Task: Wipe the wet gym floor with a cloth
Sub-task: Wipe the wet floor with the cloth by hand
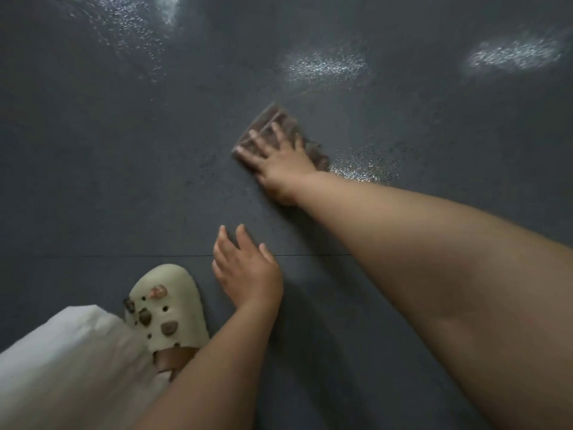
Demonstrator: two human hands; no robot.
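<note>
A brown cloth (273,122) lies flat on the dark grey gym floor (124,166) near the middle of the view. My right hand (276,159) presses down on it with spread, straight fingers, arm stretched forward. A glistening wet patch (359,172) shines just right of the cloth. My left hand (245,268) rests flat on the floor nearer to me, fingers straight, holding nothing.
More wet shiny patches lie farther off: one at the top left (139,35), one at the top centre (322,65), one at the top right (514,54). My pale clog (167,308) and white trouser leg (62,367) are at the lower left. A floor seam (124,256) runs across.
</note>
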